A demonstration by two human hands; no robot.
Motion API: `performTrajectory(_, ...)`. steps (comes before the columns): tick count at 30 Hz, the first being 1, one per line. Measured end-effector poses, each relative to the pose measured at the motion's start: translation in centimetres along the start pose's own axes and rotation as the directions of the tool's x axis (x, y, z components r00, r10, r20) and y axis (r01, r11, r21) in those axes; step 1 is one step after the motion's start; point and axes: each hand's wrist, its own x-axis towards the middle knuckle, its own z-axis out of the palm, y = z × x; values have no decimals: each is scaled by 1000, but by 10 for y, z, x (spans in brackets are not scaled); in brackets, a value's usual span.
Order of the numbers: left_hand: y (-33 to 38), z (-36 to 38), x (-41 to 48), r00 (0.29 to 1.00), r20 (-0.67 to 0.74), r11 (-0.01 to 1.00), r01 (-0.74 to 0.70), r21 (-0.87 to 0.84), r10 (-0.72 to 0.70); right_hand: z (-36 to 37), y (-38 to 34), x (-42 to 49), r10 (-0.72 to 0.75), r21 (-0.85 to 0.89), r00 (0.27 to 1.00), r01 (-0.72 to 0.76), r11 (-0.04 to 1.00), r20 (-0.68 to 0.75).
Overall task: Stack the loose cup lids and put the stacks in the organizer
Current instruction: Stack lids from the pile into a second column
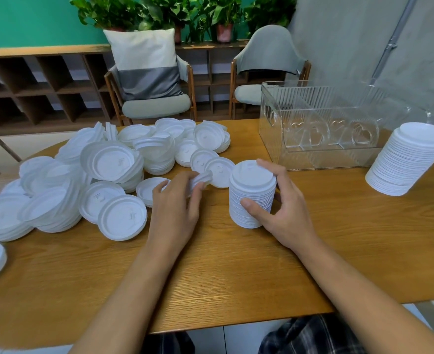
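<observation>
right hand (274,208): grips lid stack (251,195) upright on tabletop (236,277). left hand (177,203): pinches one lid (200,178) beside it. loose lids (103,172) heaped left; organizer (320,129) holds none. risk: off-centre seating tips the stack.

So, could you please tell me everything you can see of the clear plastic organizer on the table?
The clear ribbed plastic organizer is a rectangular open-topped box with inner dividers bearing heart-shaped cut-outs. It stands upright on the wooden table at its far right, holding no lids. A tall stack of white plastic lids stands just right of it.
</observation>
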Motion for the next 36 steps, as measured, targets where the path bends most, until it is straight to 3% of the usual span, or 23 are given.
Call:
performTrajectory(3,10,-2,6,997,-71,985,19,-172,-32,0,-1,1,10,10,1000,-10,1000,-10)
performTrajectory(6,13,-6,19,979,-139,941,100,-322,-152,1,0,1,17,9,1000,-17,1000,-13)
performTrajectory(11,26,-5,43,959,102,788,276,-550,-264,1,-1,1,-2,16,1000,2,1000,-27)
performTrajectory(23,51,18,70,953,279,823,253,-509,-121,2,2,1,-35,27,999,36,999,-20)
performTrajectory(31,53,15,47,950,310,930,81,-359,36,2,1,0,-39,68,999,41,997,-37)
performTrajectory(36,47,9,44,914,389,795,152,-587,113,2,-4,0,-8,98,999,11,995,-31)
